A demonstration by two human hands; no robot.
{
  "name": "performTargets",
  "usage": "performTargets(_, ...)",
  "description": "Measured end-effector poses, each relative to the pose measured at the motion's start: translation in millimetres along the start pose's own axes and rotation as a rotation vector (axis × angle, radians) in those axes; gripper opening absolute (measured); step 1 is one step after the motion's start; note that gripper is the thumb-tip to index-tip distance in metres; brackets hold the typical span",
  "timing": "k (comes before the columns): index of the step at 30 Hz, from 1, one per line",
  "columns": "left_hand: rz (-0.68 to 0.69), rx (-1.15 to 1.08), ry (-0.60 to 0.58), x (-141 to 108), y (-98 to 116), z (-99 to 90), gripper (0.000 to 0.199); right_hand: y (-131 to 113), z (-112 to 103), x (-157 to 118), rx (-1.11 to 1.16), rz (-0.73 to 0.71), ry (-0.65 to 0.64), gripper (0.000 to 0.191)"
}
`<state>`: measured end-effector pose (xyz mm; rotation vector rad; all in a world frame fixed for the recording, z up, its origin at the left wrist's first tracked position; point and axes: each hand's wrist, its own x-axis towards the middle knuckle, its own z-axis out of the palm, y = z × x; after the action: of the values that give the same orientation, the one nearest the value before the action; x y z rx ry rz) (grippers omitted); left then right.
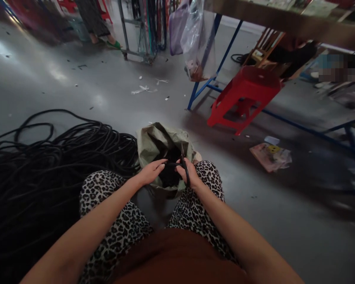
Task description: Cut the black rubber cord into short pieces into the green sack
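My left hand [153,171] is closed on a length of black cord [173,164], which runs across to my right hand. In my right hand [189,172] is a pair of scissors [186,173] with dark handles, its blades pointing away from me. The cord's end meets the right fingers; whether they pinch it too, I cannot tell. Below both hands stands an open greenish woven sack [144,144] between my knees, with dark material inside. To the left, a large tangled heap of black cord [97,146] lies on the floor beside the sack.
A red plastic stool [260,79] is at the right, by a blue-legged table [284,19]. A clear plastic bag [192,35] hangs at the table's end. Printed packaging [269,156] lies on the floor. A wheeled rack [133,23] and another person's legs [91,17] are farther back.
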<state>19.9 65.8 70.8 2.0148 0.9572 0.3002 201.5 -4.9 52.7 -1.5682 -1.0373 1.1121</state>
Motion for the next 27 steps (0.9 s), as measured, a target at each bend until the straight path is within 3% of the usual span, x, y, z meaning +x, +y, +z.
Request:
performTargets(5, 0.035, 0.005, -0.036, 2, -12, 10.1, 0.040, 16, 3, 3, 0.025, 0.108, -0.002, 0.018)
performTargets(11, 0.002, 0.063, 0.120, -4, -32, 18.1, 0.033, 24, 5, -4, 0.168, 0.273, 0.015, 0.021)
performTargets(14, -0.037, 0.038, 0.125, -9, -38, 24.5, 0.033, 20, 4, -11, 0.306, 0.323, 0.054, 0.024)
performTargets(19, -0.016, -0.033, -0.021, -18, -27, 32.2, 0.032, 10, 1, -20, 0.410, 0.407, 0.073, 0.023)
performTargets(23, -0.012, -0.093, -0.087, -25, -10, 31.9, 0.035, 9, 0, -23, 0.452, 0.441, 0.000, 0.018)
performTargets(27, -0.108, -0.199, -0.121, -30, 2, 28.4, 0.038, 9, 1, -28, 0.428, 0.454, -0.097, 0.019)
